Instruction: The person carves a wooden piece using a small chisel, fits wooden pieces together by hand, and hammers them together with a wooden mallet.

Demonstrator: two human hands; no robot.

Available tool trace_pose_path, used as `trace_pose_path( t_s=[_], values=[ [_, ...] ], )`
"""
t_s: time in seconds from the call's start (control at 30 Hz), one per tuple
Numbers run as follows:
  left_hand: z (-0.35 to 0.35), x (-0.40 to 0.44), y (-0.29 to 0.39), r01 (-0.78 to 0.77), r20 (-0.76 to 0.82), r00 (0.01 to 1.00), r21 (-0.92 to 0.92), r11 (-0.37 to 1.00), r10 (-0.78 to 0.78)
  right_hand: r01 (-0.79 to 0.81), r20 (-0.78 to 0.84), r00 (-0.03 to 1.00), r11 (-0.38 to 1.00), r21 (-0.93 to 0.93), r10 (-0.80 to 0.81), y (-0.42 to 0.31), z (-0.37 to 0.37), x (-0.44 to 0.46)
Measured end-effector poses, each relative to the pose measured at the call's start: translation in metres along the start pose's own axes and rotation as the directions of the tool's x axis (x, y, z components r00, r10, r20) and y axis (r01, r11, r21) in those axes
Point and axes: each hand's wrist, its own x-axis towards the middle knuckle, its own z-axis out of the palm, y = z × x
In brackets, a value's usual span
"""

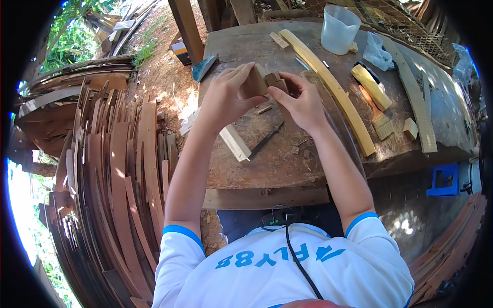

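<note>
Above the worktable (287, 169), my left hand (228, 95) grips a brown wooden block (253, 84), thumb on its lower side and fingers along its top left. My right hand (302, 101) pinches a smaller notched wood piece (276, 81) that meets the block's right side. Whether the two pieces are joined cannot be made out. Below my left hand lies a pale squared wood stick (234, 142), and beside it a thin dark tool (268, 138). Small wood scraps (301, 149) lie near my right wrist.
A long curved yellow wood strip (334, 90) runs along the table's right part. Beyond it are a brush (381, 123), a yellow wood piece (371, 86), a plastic jug (340, 30) and a clear bag (379, 52). Stacked planks (120, 169) stand left; a blue stool (443, 180) stands right.
</note>
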Motion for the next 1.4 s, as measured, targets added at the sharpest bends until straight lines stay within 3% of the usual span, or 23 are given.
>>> trace_pose_path(
  t_s=[0.03, 0.13, 0.23, 0.33, 0.4, 0.5, 0.6, 0.63, 0.73, 0.77, 0.87, 1.27, 1.4],
  values=[
    [-0.004, 0.001, 0.007, -0.03, -0.071, 0.997, 0.036, 0.999, 0.033, 0.069, -0.024, 0.997, 0.984, -0.166, -0.074, -0.016, -0.002, 0.001],
    [-0.011, 0.009, 0.028, -0.08, -0.277, 0.953, 0.15, 0.985, 0.12, 0.165, 0.084, 0.986, 0.92, -0.355, -0.144, -0.081, -0.012, 0.011],
    [-0.009, 0.017, 0.04, -0.067, -0.455, 0.877, 0.199, 0.978, 0.152, 0.385, 0.218, 0.923, 0.749, -0.54, -0.317, -0.13, -0.016, 0.029],
    [-0.002, 0.019, 0.038, -0.016, -0.509, 0.855, 0.174, 0.985, 0.104, 0.325, 0.319, 0.933, 0.768, -0.553, -0.165, -0.154, -0.01, 0.042],
    [0.007, 0.015, 0.032, -0.004, -0.512, 0.856, 0.142, 0.99, 0.077, 0.351, 0.342, 0.923, 0.751, -0.559, -0.176, -0.141, -0.008, 0.047],
    [0.01, 0.007, 0.023, -0.03, -0.481, 0.872, 0.128, 0.991, 0.089, 0.295, 0.36, 0.925, 0.823, -0.485, -0.119, -0.109, -0.01, 0.044],
    [0.006, 0.005, 0.009, -0.119, -0.397, 0.916, -0.117, 0.986, 0.064, 0.253, 0.321, 0.929, 0.949, -0.187, -0.184, -0.078, -0.006, 0.041],
    [0.001, 0.009, 0.004, -0.183, -0.387, 0.913, -0.11, 0.977, 0.128, 0.281, 0.313, 0.928, 0.933, -0.227, -0.203, -0.072, -0.007, 0.044],
    [-0.012, 0.007, 0.003, 0.021, -0.082, 0.996, -0.237, 0.971, -0.042, 0.265, 0.268, 0.943, 0.931, -0.251, -0.196, -0.069, -0.005, 0.043],
    [-0.011, 0.008, 0.0, -0.02, -0.094, 0.996, -0.2, 0.979, 0.001, 0.264, 0.289, 0.939, 0.926, -0.268, -0.184, -0.071, -0.007, 0.045],
    [-0.019, 0.01, 0.006, 0.076, 0.012, 0.997, -0.197, 0.977, -0.075, 0.278, 0.328, 0.926, 0.925, -0.26, -0.186, -0.074, -0.009, 0.047],
    [-0.024, 0.016, 0.001, 0.144, 0.106, 0.988, -0.364, 0.92, -0.112, 0.3, 0.363, 0.919, 0.873, -0.384, -0.156, -0.08, -0.021, 0.039],
    [-0.03, 0.026, 0.008, 0.181, 0.165, 0.976, -0.274, 0.945, -0.139, 0.276, 0.357, 0.924, 0.882, -0.381, -0.135, -0.08, -0.023, 0.041]
  ],
)
